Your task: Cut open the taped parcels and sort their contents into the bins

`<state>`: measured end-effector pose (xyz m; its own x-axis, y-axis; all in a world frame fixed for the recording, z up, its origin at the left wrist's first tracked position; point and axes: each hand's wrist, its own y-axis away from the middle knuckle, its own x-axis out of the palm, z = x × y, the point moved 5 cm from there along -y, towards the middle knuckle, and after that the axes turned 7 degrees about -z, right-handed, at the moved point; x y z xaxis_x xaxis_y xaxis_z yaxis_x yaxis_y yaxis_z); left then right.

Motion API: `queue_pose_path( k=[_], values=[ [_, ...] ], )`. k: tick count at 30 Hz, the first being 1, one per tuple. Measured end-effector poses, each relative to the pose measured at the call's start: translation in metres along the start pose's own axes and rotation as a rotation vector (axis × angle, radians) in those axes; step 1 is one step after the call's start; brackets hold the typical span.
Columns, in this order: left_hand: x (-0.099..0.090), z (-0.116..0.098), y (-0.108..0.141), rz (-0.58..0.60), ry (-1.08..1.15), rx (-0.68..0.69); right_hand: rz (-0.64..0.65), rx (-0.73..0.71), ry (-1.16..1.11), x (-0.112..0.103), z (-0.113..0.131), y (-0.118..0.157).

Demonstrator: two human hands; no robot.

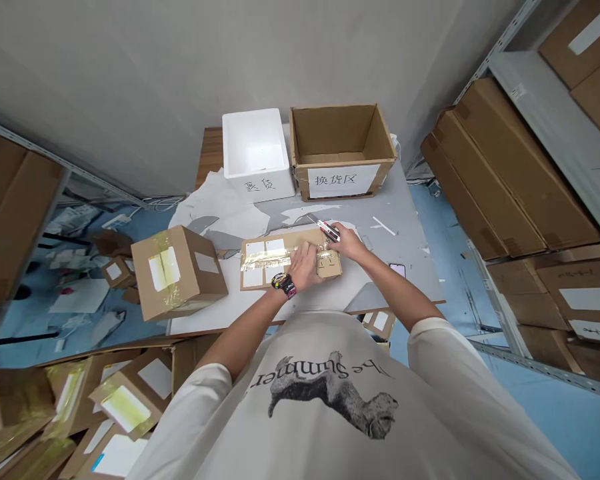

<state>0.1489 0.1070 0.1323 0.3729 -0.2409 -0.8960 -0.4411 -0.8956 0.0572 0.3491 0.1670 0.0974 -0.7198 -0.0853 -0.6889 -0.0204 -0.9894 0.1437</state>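
Observation:
A flat cardboard box (307,236) with white labels and clear yellowish tape lies in front of me on the table. My left hand (305,265), with a watch on its wrist, presses on the box top with bent fingers and steadies it. At the box's right end, my right hand (347,241) is closed around a utility knife (331,231). The knife's blade points up and left, away from the tape. My right fingers partly cover its handle and touch or nearly touch the box edge.
Behind stand a white foam box (260,181) and an open cardboard carton (300,160), both with handwritten signs. A taped carton (153,293) sits at the left. A phone (397,269) lies right. Several parcels (125,407) fill the lower left; shelves with cartons (510,180) flank the right.

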Motion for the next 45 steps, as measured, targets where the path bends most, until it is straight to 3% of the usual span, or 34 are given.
queue_pose_path(
  k=[6, 10, 13, 19, 25, 30, 37, 45],
  values=[
    [0.001, -0.008, 0.000, 0.076, 0.002, -0.002, -0.026, -0.017, -0.154, 0.001, -0.003, 0.003],
    [0.000, -0.011, 0.009, 0.050, -0.014, 0.023, 0.026, 0.041, -0.353, -0.005, -0.010, 0.013],
    [-0.002, -0.012, 0.015, -0.002, -0.011, 0.043, 0.087, 0.106, -0.441, -0.021, -0.024, 0.032],
    [0.000, -0.015, 0.010, -0.004, -0.054, 0.079, 0.159, 0.046, -0.293, -0.071, -0.046, 0.081],
    [0.005, -0.011, 0.000, 0.033, -0.103, 0.095, 0.169, -0.055, -0.048, -0.096, -0.045, 0.103],
    [0.004, -0.011, -0.002, 0.052, -0.113, 0.095, 0.197, -0.109, 0.082, -0.090, -0.033, 0.102],
    [0.003, -0.013, -0.003, 0.079, -0.127, 0.081, 0.123, -0.069, 0.255, -0.072, -0.025, 0.099],
    [0.003, -0.012, -0.003, 0.058, -0.103, 0.083, 0.208, -0.077, 0.017, -0.060, -0.027, 0.118]
  ],
)
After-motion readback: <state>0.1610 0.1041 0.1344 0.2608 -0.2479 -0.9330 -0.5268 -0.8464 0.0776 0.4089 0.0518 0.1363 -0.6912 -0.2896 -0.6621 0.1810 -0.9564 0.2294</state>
